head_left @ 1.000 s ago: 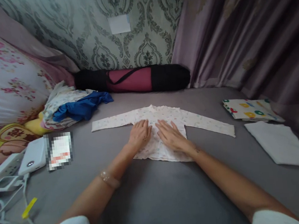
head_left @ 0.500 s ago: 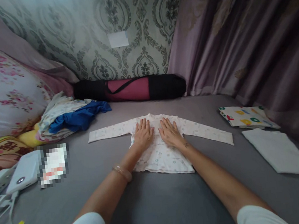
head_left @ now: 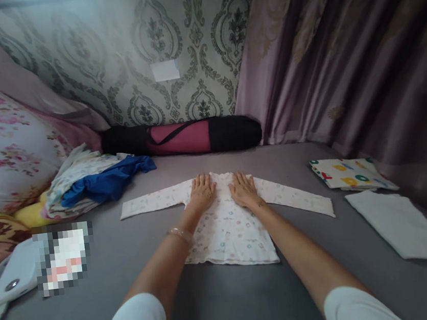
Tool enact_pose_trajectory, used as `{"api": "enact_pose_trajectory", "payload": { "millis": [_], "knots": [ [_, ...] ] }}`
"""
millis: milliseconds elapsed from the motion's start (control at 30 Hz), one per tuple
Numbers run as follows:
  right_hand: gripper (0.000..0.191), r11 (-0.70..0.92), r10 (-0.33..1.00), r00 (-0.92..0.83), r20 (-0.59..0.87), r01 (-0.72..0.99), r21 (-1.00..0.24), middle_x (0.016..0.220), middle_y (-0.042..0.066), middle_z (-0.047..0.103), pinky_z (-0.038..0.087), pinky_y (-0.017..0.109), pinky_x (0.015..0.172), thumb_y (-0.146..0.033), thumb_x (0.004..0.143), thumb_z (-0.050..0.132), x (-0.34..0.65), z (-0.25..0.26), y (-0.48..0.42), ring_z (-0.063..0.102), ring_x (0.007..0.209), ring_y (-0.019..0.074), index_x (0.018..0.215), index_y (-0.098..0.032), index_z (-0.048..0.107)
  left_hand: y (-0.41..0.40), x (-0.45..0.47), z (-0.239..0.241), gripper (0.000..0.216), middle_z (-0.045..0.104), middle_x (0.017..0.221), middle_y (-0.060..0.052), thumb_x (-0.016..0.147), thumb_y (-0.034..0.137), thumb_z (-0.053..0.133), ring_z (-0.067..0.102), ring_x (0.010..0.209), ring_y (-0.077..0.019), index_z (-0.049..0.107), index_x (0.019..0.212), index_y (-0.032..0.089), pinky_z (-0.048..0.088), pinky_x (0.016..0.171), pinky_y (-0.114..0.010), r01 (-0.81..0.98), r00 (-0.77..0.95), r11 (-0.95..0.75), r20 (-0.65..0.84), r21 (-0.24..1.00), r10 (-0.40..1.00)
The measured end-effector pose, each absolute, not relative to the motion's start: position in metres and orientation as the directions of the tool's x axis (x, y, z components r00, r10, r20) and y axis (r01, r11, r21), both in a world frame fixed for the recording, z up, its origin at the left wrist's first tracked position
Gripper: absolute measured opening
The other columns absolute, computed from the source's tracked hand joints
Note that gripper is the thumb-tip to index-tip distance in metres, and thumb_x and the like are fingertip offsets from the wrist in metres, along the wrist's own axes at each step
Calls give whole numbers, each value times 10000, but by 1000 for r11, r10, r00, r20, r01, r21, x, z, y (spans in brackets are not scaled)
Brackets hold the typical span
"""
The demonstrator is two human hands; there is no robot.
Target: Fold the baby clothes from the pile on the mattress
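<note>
Both my palms flat on the baby top [head_left: 228, 225], centre of frame, on the grey bed sheet [head_left: 222, 303].

Sheet fills the lower frame; top lies spread w/ sleeves out left & right. Clothes pile [head_left: 92, 181] sits upper left; folded white cloth [head_left: 402, 226] and letter-print cloth [head_left: 348, 174] at right, apart from the top. My left hand [head_left: 202, 192] & right hand [head_left: 243, 190] rest near the collar, fingers spread wide, gripping nothing. To smooth well, I'd judge: keep even pressure, sweep from the middle outward, don't drag the fabric into creases.
</note>
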State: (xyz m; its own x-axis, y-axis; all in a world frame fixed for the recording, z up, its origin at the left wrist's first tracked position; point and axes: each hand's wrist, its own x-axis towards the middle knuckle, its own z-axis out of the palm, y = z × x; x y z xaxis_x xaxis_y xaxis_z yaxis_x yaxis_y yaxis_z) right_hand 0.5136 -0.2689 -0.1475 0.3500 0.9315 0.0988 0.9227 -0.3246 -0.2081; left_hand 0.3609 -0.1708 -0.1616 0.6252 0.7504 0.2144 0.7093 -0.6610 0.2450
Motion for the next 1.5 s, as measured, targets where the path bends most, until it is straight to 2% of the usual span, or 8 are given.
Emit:
{"api": "enact_pose_trajectory", "payload": {
  "millis": [267,433,733,1033,1133,1233,1367,1500],
  "knots": [
    [620,-373,913,399,83,900,-224,1579,109,266,99,498,1188,-379,976,179,514,-162,-261,192,1471,246,1520,-103,293,-164,367,-174,603,293,1579,-17,977,472,197,201,1462,-294,282,1526,238,146,1168,-502,755,617,-616,77,225,784],
    [647,-373,907,414,75,874,-313,1592,80,232,118,445,1195,-425,974,134,534,-145,-274,159,1480,200,1532,-127,271,-150,349,-151,643,297,1570,-94,969,511,220,218,1461,-310,310,1513,180,169,1171,-506,755,620,-589,-18,288,785],
    [668,-496,856,517,21,831,-251,1569,144,278,122,466,1186,-449,971,181,562,-163,-311,190,1472,244,1518,-88,304,-137,293,-168,720,240,1563,-235,981,489,195,187,1456,-371,281,1491,-12,157,1163,-530,877,458,-444,-39,183,888],
    [684,-523,850,525,-55,825,-214,1600,157,177,94,460,1188,-431,995,83,571,-139,-328,139,1481,258,1530,-31,230,-134,274,-157,676,239,1575,-201,981,460,151,196,1465,-326,289,1510,63,188,1162,-511,908,399,-393,-17,142,917],
    [669,-549,832,554,-20,819,-169,1602,166,161,23,482,1190,-412,1003,142,581,-140,-350,86,1485,264,1517,7,227,-131,245,-160,685,271,1556,-224,976,461,164,220,1450,-359,321,1486,30,177,1154,-551,944,305,-308,42,121,951],
    [656,-561,827,560,-53,815,-144,1585,182,214,68,479,1189,-397,1003,183,585,-149,-365,151,1472,277,1502,22,262,-130,226,-168,671,341,1509,-262,965,458,207,288,1412,-394,396,1433,16,224,1125,-574,953,274,-280,62,118,960],
    [663,-566,824,563,-58,814,-132,1591,178,198,93,472,1187,-401,999,181,582,-157,-367,162,1468,282,1512,16,237,-127,224,-172,671,348,1488,-294,950,456,245,262,1414,-430,403,1426,11,222,1105,-625,941,274,-277,39,193,961],
    [670,-572,820,565,-87,807,-147,1590,158,219,132,425,1186,-433,996,144,586,-150,-367,186,1467,256,1520,-31,260,-124,221,-160,679,385,1478,-264,924,530,274,182,1433,-454,389,1470,144,162,1079,-715,897,365,-339,-42,282,930]
  ]
}}
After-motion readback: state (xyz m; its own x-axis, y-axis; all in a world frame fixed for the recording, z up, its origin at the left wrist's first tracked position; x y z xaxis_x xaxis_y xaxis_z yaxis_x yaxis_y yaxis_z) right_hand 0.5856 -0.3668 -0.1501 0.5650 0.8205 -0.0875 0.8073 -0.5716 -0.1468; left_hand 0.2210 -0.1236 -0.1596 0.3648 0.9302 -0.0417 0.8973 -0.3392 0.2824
